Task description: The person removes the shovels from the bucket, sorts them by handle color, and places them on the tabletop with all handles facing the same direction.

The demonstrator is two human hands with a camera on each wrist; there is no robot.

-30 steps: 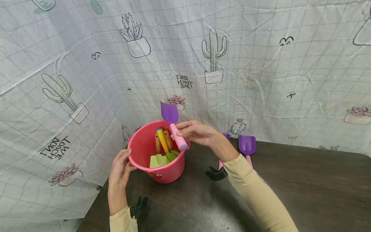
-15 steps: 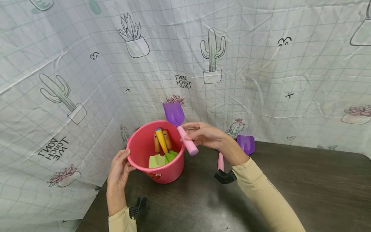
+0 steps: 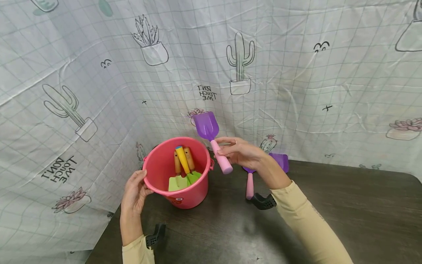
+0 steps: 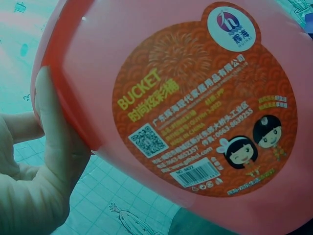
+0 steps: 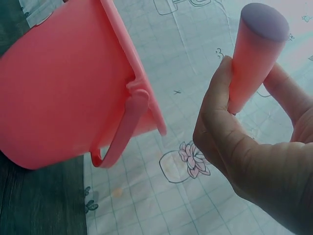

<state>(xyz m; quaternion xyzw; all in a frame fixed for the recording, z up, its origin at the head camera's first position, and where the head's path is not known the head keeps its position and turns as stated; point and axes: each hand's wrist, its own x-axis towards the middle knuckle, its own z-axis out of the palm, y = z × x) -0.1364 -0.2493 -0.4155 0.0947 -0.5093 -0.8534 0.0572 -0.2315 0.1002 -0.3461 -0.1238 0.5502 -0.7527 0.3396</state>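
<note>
A pink bucket (image 3: 194, 192) stands on the dark table, its mouth facing up toward the head camera. My left hand (image 3: 134, 192) grips its left rim, thumb and fingers on either side of the edge. In the left wrist view an orange label (image 4: 205, 112) covers the bucket's side. My right hand (image 3: 242, 154) pinches the pink handle of a purple toy shovel (image 3: 207, 125), held in the air right of the bucket with its blade up. Inside the bucket lie tools with wooden handles (image 3: 188, 158), a yellow handle (image 3: 182, 159) and green blades (image 3: 178, 183).
Two more purple shovels with pink handles lie on the table behind the right forearm: one shovel (image 3: 250, 185) and another shovel (image 3: 280, 161), partly hidden. A patterned white curtain (image 3: 283, 66) hangs behind and to the left. The bucket's handle (image 5: 120, 129) hangs at its side.
My right hand has carried the purple shovel rightward, from over the bucket's rim to beside it. The left hand keeps its grip on the rim, and the bucket stays nearly where it was.
</note>
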